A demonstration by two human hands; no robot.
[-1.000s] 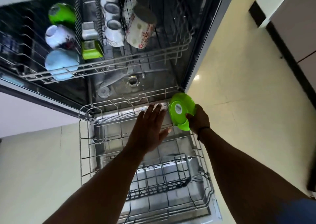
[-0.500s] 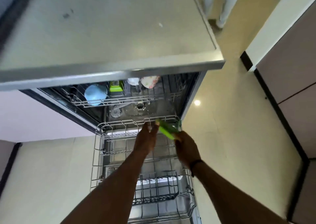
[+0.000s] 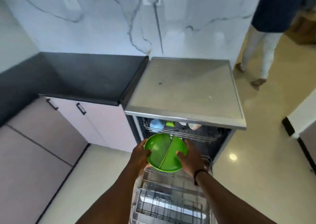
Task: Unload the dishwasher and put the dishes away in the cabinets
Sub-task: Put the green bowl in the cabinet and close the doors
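You're facing a marble-veined wall (image 3: pixel 106 18), dark countertop (image 3: pixel 89 77) to the left, the dishwasher (image 3: pixel 186 87) with its grey top to the right. Your left hand (image 3: pixel 139 155) and right hand (image 3: pixel 193 157) each curl round an edge of the green plates (image 3: pixel 164 152), two of them overlapping, above the pulled-out lower rack (image 3: pixel 171 205). Upper rack (image 3: pixel 179 133) sits far, with dishes in it. Pale cabinets (image 3: pixel 95 121) lie left; open floor (image 3: pixel 263 155) right, where another person (image 3: pixel 263 36) stands.

Bright, even daylight fills the kitchen. A round lamp glare (image 3: pixel 233 156) shines on the glossy cream floor (image 3: pixel 266 155). Motion blur softens everything, and the wide lens bends the frame's edges.
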